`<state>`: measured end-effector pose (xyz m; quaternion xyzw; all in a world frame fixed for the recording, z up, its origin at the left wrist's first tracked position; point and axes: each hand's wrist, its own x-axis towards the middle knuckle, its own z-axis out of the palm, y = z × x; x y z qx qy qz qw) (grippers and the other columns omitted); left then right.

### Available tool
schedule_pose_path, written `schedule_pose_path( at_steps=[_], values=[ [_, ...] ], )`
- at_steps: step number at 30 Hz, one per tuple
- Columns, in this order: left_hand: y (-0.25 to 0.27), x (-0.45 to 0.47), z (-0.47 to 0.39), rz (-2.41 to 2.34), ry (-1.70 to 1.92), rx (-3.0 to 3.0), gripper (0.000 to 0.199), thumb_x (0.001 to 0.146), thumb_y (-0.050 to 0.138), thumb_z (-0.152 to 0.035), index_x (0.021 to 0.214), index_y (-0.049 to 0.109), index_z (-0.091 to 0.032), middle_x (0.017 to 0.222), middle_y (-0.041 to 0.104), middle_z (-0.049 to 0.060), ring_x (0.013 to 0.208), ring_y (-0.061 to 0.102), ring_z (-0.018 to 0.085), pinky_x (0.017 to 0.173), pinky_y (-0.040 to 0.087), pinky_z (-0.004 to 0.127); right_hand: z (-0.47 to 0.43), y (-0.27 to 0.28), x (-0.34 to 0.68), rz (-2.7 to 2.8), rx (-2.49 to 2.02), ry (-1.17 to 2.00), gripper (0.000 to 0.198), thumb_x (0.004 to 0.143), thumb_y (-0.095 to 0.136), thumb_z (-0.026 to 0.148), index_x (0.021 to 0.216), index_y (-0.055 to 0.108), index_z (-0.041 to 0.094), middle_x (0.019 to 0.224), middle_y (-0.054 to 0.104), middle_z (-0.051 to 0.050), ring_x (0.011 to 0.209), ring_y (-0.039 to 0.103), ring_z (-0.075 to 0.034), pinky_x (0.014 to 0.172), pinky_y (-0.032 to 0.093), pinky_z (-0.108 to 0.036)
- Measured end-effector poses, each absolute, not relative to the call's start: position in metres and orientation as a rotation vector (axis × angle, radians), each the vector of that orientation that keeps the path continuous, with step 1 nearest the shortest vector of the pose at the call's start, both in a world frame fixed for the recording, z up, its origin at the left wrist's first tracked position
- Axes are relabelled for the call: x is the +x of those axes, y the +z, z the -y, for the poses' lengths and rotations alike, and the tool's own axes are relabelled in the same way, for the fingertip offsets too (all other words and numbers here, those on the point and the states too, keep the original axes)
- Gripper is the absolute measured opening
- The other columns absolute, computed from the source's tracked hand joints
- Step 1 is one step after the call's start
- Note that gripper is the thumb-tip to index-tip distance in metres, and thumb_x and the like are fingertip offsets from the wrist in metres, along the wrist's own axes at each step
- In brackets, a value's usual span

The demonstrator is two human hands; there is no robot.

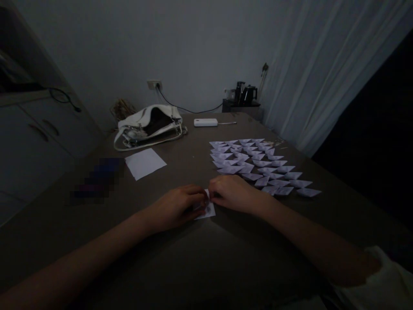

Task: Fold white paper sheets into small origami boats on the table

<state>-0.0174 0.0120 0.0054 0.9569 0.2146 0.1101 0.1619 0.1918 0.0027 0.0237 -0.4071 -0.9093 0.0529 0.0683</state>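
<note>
A small piece of white paper (pixel 210 210), partly hidden by my fingers, lies on the table in front of me. From the left, my left hand (pixel 182 203) curls over it, thumb and fingertips closed at the paper's upper part. My right hand (pixel 234 192) pinches the paper's upper right edge, its fingertips almost meeting those of the left. Just beyond the right hand stand rows of several folded paper boats (pixel 261 163). A stack of square white paper (pixel 145 163) rests farther off to the left.
A white handbag (pixel 150 125) sits at the back left of the brown table (pixel 190 163). Near the far edge lies a white power bank (pixel 205 122) with a short cable. Behind are a black kettle (pixel 249 94) and a wall socket (pixel 154 85). A pale curtain (pixel 300 73) hangs right.
</note>
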Motion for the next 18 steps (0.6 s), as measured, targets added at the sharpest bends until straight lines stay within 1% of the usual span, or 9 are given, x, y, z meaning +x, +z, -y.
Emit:
schedule_pose_path(
  at_steps=[6,11,18],
  values=[
    [0.006,-0.017,-0.012,-0.619,0.315,2.724,0.012,0.091,0.051,-0.023,0.099,0.058,-0.017,0.102,0.059,0.006,0.089,0.057,0.017,0.079,0.044,0.027,0.007,0.028,0.189,2.814,-1.202,0.105,0.013,0.084,0.053,0.014,0.083,0.066,0.013,0.087,0.068,-0.008,0.082,0.063,-0.020,0.064,0.039,-0.027],
    [0.007,-0.016,-0.011,-0.605,0.332,2.727,0.011,0.091,0.051,-0.023,0.095,0.058,-0.017,0.100,0.059,0.006,0.089,0.057,0.017,0.078,0.044,0.027,0.011,0.031,0.187,2.846,-1.211,0.081,0.012,0.083,0.055,0.013,0.083,0.067,0.012,0.087,0.069,-0.009,0.079,0.063,-0.019,0.061,0.039,-0.027],
    [0.008,-0.015,-0.010,-0.627,0.311,2.763,0.014,0.092,0.049,-0.025,0.095,0.059,-0.016,0.101,0.059,0.007,0.090,0.057,0.018,0.079,0.045,0.029,0.014,0.032,0.188,2.883,-1.178,0.040,0.014,0.084,0.054,0.015,0.083,0.067,0.012,0.086,0.069,-0.008,0.078,0.064,-0.020,0.060,0.039,-0.027]
  ],
)
